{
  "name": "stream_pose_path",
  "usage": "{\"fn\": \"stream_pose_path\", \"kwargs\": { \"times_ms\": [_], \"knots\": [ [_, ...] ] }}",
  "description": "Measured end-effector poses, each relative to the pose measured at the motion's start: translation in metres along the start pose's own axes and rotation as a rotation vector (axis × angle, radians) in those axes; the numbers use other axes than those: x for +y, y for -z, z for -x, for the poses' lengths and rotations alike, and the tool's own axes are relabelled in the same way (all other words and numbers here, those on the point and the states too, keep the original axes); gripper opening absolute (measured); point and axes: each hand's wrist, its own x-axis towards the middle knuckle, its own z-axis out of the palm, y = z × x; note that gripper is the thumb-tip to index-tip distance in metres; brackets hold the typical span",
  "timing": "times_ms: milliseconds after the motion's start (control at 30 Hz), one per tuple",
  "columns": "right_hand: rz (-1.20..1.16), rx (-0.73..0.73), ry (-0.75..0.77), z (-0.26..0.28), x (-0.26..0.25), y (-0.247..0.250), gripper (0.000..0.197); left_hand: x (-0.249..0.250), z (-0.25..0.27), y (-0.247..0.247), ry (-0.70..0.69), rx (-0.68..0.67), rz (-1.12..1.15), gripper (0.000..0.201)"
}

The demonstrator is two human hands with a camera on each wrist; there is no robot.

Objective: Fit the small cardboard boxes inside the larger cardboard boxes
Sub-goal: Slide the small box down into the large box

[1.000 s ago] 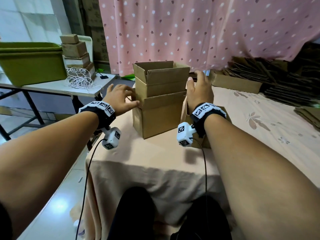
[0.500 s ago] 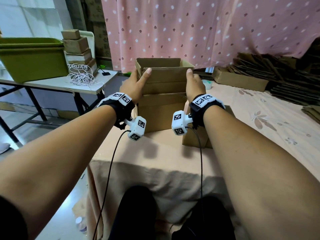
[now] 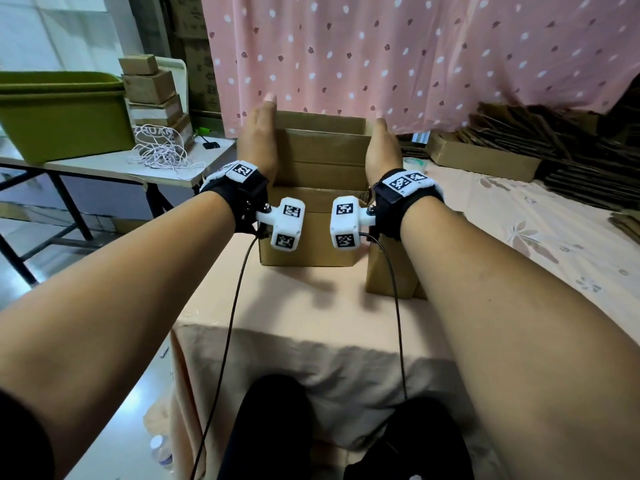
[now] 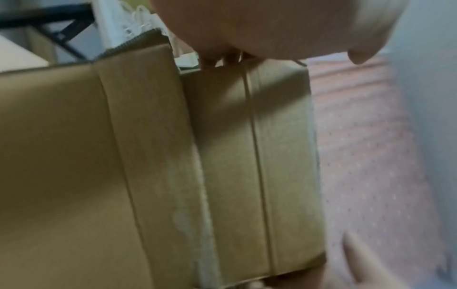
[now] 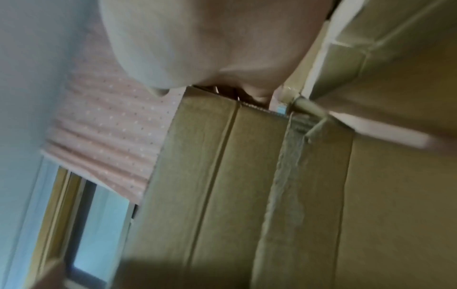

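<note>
A small open cardboard box (image 3: 322, 150) stands upright inside a larger cardboard box (image 3: 311, 244) on the peach-clothed table (image 3: 277, 306), and its upper half sticks out above the larger box's rim. My left hand (image 3: 258, 140) lies flat against the small box's left wall, fingers straight and pointing up. On the right wall my right hand (image 3: 381, 147) presses the same way. The left wrist view shows my palm (image 4: 259, 25) over the box's side (image 4: 272, 136). The right wrist view shows my right palm (image 5: 210, 39) above a box wall (image 5: 235, 176).
Another cardboard box (image 3: 388, 271) stands close to the right of the larger one, under my right forearm. A side table at left carries a green tub (image 3: 62, 116), a white cord (image 3: 159, 150) and stacked small boxes (image 3: 152, 88). Flattened cardboard (image 3: 519, 133) is piled at far right.
My left hand left the larger box's left side and rose to the small box's left wall. My right hand slid up its right wall. Both now press it flat.
</note>
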Motion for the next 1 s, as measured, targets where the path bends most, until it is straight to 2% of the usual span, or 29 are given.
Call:
{"fn": "stream_pose_path", "kwargs": {
  "times_ms": [67,133,167,267,367,400,500,533,567,667,700,767,833,933,1000],
  "knots": [
    [-0.11,-0.004,-0.029,-0.001,0.001,-0.005,0.061,-0.006,-0.01,0.002,0.133,-0.023,0.217,0.071],
    [-0.221,0.004,-0.065,-0.004,0.006,-0.007,0.061,-0.003,-0.008,0.006,0.179,-0.031,0.351,0.057],
    [-0.268,0.007,-0.088,-0.005,0.009,-0.007,0.062,-0.002,-0.007,0.004,0.214,-0.033,0.399,0.059],
    [-0.342,-0.029,-0.13,-0.007,0.015,-0.008,0.07,-0.006,-0.006,0.005,0.318,-0.14,0.381,0.07],
    [-0.418,-0.063,-0.156,-0.011,0.016,-0.011,0.078,-0.005,-0.009,0.006,0.351,-0.189,0.337,0.069],
    [-0.439,-0.089,-0.158,-0.025,0.025,-0.013,0.083,-0.004,-0.011,0.006,0.352,-0.192,0.317,0.068],
    [-0.447,-0.125,-0.151,-0.105,0.078,-0.02,0.115,-0.003,-0.017,0.006,0.371,-0.207,0.255,0.059],
    [-0.452,-0.143,-0.163,-0.106,0.078,-0.02,0.113,-0.004,-0.02,0.007,0.379,-0.206,0.224,0.054],
    [-0.458,-0.182,-0.177,-0.107,0.077,-0.019,0.103,-0.005,-0.021,0.01,0.381,-0.205,0.21,0.052],
    [-0.46,-0.261,-0.208,-0.039,0.025,-0.012,0.045,-0.017,-0.027,0.017,0.395,-0.22,0.253,0.063],
    [-0.505,-0.305,-0.209,-0.033,0.021,-0.012,0.038,-0.02,-0.027,0.019,0.402,-0.222,0.272,0.062],
    [-0.545,-0.357,-0.218,-0.029,0.02,-0.013,0.037,-0.027,-0.026,0.021,0.408,-0.215,0.313,0.06],
    [-0.565,-0.372,-0.224,-0.025,0.017,-0.015,0.036,-0.034,-0.025,0.021,0.414,-0.207,0.363,0.068],
    [-0.566,-0.293,-0.216,-0.028,0.024,-0.018,0.039,-0.038,-0.024,0.021,0.408,-0.195,0.386,0.07],
    [-0.559,-0.282,-0.217,-0.033,0.034,-0.016,0.042,-0.039,-0.025,0.021,0.399,-0.195,0.398,0.063]
  ]
}}
